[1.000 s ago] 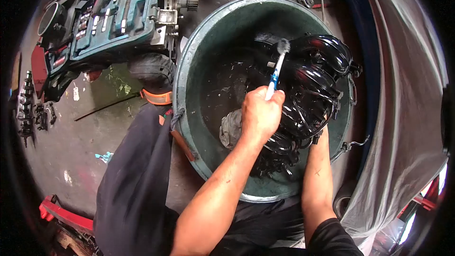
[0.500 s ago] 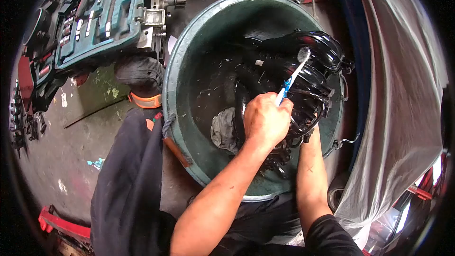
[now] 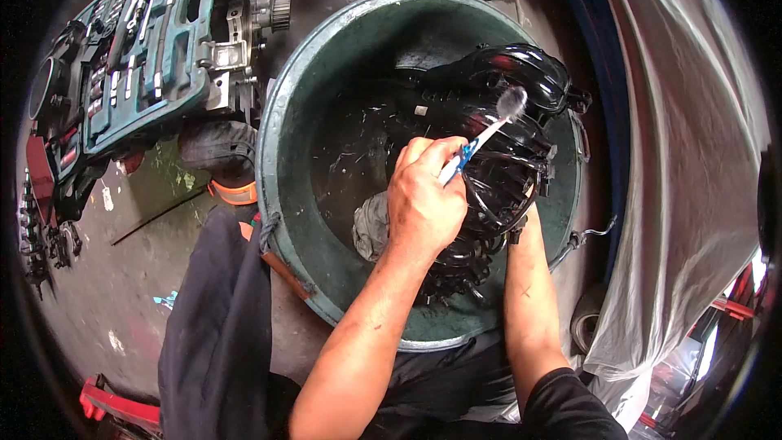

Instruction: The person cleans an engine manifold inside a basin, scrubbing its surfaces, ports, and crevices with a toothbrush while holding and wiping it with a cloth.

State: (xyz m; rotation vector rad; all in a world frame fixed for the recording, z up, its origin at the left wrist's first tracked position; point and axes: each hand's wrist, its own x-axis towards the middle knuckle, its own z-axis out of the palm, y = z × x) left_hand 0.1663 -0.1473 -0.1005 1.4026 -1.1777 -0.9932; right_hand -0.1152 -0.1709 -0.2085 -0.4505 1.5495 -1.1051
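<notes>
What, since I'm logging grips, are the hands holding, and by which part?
The left hand holds a brush by its handle. The right hand is mostly hidden behind the glossy black part; what it holds cannot be told.

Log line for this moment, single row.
left hand: holds brush | right hand: mostly hidden by black part | place: green tub

Cannot see most of the right hand (image 3: 530, 205) behind the black part (image 3: 533, 81), nor tell blurred brush bristles (image 3: 512, 103) apart; lose toolbox (image 3: 181, 72) and sheet (image 3: 664, 122) at the top edge.
</notes>
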